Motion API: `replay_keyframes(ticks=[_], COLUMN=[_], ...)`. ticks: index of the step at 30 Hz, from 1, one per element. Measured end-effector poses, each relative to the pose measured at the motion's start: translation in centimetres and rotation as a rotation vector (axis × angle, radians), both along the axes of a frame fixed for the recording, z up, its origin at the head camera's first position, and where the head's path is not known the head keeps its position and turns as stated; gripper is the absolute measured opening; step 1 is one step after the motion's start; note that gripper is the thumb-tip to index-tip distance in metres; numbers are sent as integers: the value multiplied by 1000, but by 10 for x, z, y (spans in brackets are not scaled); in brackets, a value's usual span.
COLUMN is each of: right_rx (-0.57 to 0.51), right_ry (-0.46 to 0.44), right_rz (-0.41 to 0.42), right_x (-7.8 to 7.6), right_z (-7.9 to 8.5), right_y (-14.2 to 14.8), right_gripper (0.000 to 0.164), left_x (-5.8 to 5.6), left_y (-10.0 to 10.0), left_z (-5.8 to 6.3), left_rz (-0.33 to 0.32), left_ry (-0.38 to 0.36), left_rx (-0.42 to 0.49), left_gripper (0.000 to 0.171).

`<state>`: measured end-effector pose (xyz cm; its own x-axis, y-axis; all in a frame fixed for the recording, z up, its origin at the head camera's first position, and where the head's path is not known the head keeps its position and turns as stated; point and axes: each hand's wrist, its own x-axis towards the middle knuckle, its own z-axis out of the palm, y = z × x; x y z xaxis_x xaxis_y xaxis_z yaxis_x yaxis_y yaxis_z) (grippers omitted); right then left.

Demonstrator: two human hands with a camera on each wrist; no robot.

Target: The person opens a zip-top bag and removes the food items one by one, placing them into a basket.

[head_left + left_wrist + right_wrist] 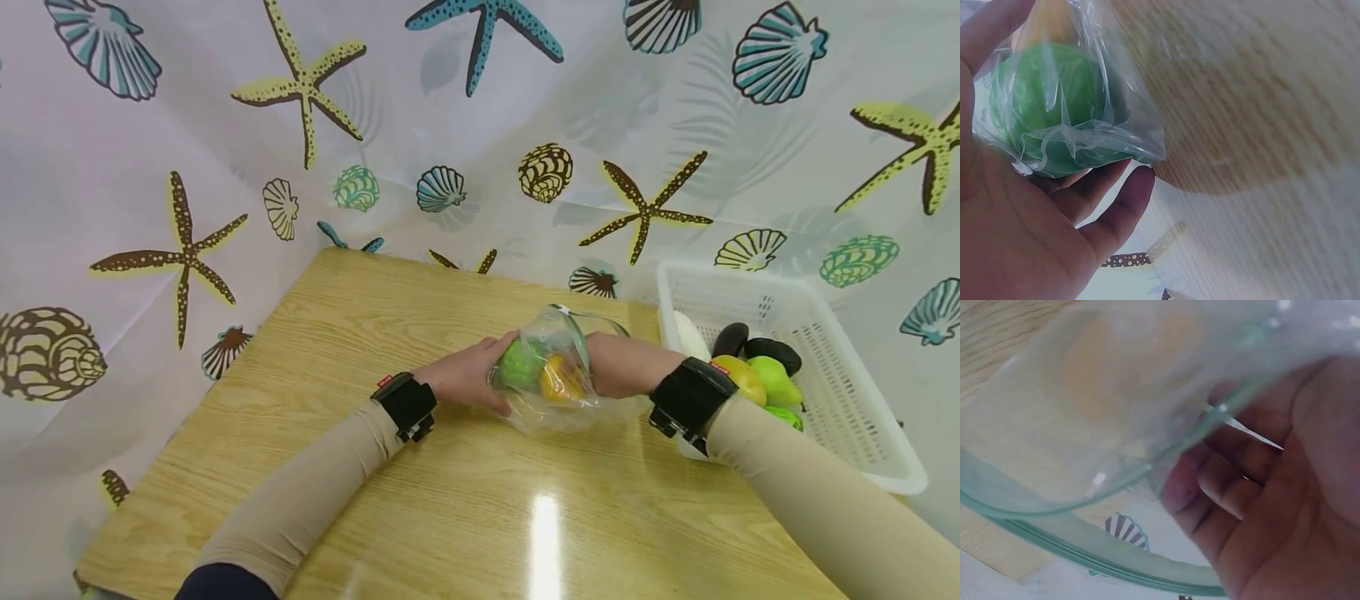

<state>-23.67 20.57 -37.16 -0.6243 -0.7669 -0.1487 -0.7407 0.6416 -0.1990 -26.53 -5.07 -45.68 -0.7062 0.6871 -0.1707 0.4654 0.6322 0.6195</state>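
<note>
A clear zip bag [536, 414] with a green-edged mouth lies on the wooden table, its mouth facing right. Inside are a round green item [520, 363], maybe a fruit or vegetable, and an orange-yellow fruit [561, 379]. My left hand [472, 373] holds the bag's closed end, thumb and fingers curved round the green item [1047, 94] through the plastic. At the mouth, my right hand [618, 365] reaches between the two green strips, fingers loosely bent beside the orange-yellow fruit [1132, 369]. Plastic partly covers its upper fingers and hides the thumb.
A white plastic basket [855, 367] stands at the table's right, holding a yellow fruit [742, 379], a green pear [775, 381], dark oval items [774, 353], a white item [690, 335] and another green item [785, 417]. A patterned curtain [480, 125] hangs behind the table.
</note>
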Motion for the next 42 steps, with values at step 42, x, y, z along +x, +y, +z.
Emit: replay_keyframes(ticks=[42], right_rx=[-269], right_ry=[222], right_rz=[5], right_x=[7], right_z=[1], right_y=[-7], right_gripper=[12], left_x=[0], left_y=[1], left_z=[-1], left_rz=[-23], left_ry=[69], left_rx=[7], left_gripper=[117])
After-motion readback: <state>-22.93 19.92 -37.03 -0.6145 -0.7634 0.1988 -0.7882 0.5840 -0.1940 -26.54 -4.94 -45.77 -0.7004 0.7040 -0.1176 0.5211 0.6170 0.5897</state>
